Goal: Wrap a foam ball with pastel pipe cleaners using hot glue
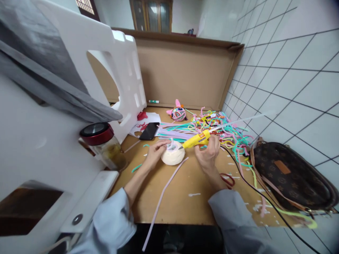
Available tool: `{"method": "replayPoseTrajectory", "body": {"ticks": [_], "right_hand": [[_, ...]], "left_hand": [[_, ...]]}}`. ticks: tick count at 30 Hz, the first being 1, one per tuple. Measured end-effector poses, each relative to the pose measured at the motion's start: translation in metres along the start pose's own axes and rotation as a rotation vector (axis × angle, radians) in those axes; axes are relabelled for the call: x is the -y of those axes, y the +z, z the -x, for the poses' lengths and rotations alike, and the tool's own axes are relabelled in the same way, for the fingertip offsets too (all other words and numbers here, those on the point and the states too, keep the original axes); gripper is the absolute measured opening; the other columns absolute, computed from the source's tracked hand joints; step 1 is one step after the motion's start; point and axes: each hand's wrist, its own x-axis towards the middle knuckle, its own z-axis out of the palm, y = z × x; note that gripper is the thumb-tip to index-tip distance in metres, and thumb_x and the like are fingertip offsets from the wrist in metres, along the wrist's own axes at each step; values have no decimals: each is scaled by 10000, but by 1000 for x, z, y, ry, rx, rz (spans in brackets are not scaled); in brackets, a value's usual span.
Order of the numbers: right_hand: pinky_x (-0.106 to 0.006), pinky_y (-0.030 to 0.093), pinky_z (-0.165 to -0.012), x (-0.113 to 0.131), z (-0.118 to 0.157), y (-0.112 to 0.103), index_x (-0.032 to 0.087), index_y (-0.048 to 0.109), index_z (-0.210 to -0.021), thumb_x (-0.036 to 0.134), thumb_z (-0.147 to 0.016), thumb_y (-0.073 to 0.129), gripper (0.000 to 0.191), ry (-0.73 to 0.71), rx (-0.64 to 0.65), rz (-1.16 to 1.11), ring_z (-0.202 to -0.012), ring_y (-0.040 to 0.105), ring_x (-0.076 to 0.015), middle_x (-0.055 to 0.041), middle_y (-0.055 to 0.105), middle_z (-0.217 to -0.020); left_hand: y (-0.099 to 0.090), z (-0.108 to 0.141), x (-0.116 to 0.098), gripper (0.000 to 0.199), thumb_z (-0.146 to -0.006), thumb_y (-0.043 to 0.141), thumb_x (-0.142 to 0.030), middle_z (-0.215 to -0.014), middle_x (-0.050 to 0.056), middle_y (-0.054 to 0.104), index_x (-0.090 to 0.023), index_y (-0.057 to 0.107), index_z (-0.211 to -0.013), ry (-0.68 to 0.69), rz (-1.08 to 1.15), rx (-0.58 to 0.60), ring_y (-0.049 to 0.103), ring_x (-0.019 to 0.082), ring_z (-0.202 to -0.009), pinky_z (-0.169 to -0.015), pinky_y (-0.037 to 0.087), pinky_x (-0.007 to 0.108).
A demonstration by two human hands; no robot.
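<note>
A round cream-coloured ball [173,157] with a pale lilac ring on its top rests on the cardboard surface. My left hand [156,151] holds the ball's left side, its fingertips at the lilac ring. Wrapped around the handle of a yellow glue gun [194,140] is my right hand [209,151]. The gun's nozzle points left and meets or nearly meets the ball's upper right. A long clear stick extends from the gun's back. One lilac pipe cleaner [164,194] runs from beside the ball over the near edge.
Coloured pipe cleaners [225,130] lie heaped at the back right, near a pink-eared decorated ball [178,113]. A black phone [149,131] and a lidded jar [104,146] stand left. A brown handbag [293,174] sits right, beside the gun's black cord [254,188].
</note>
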Motion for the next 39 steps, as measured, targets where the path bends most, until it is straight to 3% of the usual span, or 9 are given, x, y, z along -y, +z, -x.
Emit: {"method": "replayPoseTrajectory", "body": {"ticks": [13, 18, 28, 35, 39], "right_hand": [[-457, 461, -858, 3, 4, 6, 203, 518, -985, 214, -753, 517, 233, -97, 60, -49, -979, 565, -297, -131, 599, -985], [-464, 457, -866, 3, 5, 9, 192, 532, -1003, 211, -765, 522, 239, -111, 117, -57, -1000, 571, -303, -146, 615, -1010], [-437, 481, -823, 3, 7, 7, 196, 539, -999, 237, -831, 503, 176, -177, 32, -30, -952, 583, -284, -130, 614, -980], [-444, 456, -841, 5, 8, 5, 189, 545, -1031, 222, -816, 515, 220, -122, 122, -73, -989, 568, -296, -140, 609, -1021], [-438, 450, -849, 5, 10, 8, 190, 546, -1038, 211, -814, 511, 228, -144, 109, -75, -981, 569, -288, -136, 612, -1012]], "left_hand": [[1, 0, 1, 320, -668, 667, -338, -1131, 100, 754, -174, 810, -903, -24, 46, 12, 651, 277, -1101, -953, 490, 372], [2, 0, -3, 336, -674, 646, -335, -1139, 88, 753, -173, 808, -920, -23, 23, 24, 649, 277, -1102, -951, 488, 366], [4, 0, -3, 307, -689, 625, -291, -1158, 87, 748, -186, 806, -912, 1, 48, 35, 644, 268, -1133, -988, 481, 377], [4, 1, -5, 299, -690, 623, -289, -1125, 88, 754, -183, 808, -901, -5, 13, 21, 647, 269, -1117, -992, 474, 378], [4, 0, -1, 300, -695, 630, -301, -1141, 85, 750, -185, 806, -909, 11, 3, 22, 642, 270, -1127, -991, 476, 378]]}}
